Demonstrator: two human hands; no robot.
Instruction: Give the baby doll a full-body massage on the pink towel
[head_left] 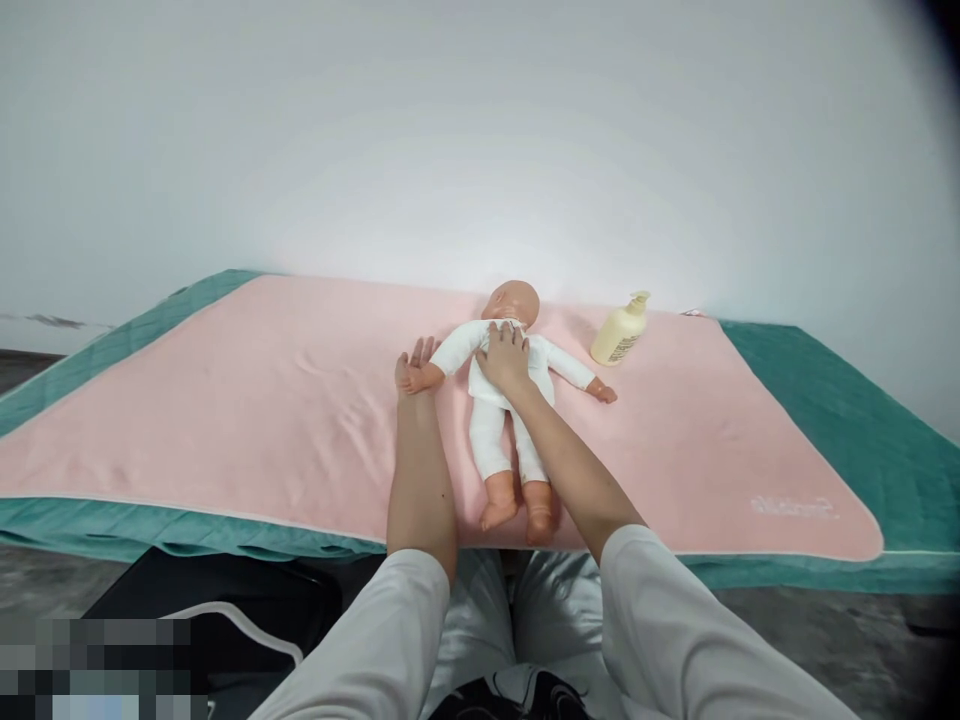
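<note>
A baby doll (491, 440) in a white long-sleeved outfit lies on its back on a pink mat (315, 420), its head toward the wall and its bare feet toward me. Flat on the doll's chest rests my right hand (506, 360), fingers spread. My left hand (417, 362) is palm up at the doll's arm on the left, fingers stretched out. The doll's small hand (421, 378) lies across my left palm near the wrist. The doll's other arm (574, 368) reaches out to the right over the mat.
A pale yellow pump bottle (619, 335) stands on the mat, right of the doll's head. Green quilted padding (832, 430) shows beneath the mat. A white wall (480, 140) rises behind. Below the front edge at left is a black object (217, 600) with a white strap-like band.
</note>
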